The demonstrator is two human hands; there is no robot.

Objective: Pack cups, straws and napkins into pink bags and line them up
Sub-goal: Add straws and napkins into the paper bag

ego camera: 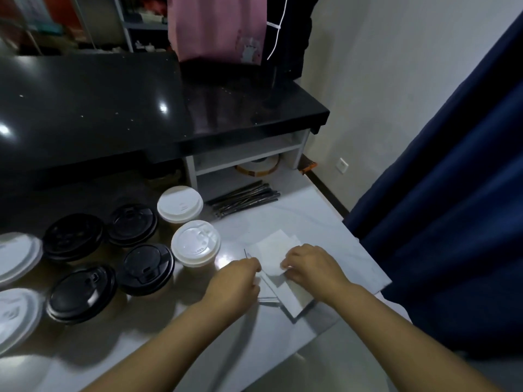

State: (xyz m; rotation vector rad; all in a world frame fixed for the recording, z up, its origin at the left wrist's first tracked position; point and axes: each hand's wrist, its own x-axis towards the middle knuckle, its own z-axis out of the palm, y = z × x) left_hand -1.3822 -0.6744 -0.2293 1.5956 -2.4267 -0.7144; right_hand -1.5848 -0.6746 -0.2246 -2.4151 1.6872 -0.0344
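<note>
1. Both hands are down at the napkin stack (294, 302), which sits on the white bench (325, 222) just right of the lidded cups (195, 244).
2. The right hand (311, 267) pinches the near corner of the top napkin (276, 247), and that corner looks raised off the pile.
3. The left hand (237, 278) is curled at the sheet's left edge. A thin dark sliver pokes out past it, maybe a straw, but I cannot tell what it grips.
4. To do this well, peel one sheet only and steady the stack underneath so it doesn't slide or fan out.
5. The straws (243, 198) lie well behind. The pink bag (218, 26) waits up on the black counter (113, 103), far from both hands.
</note>
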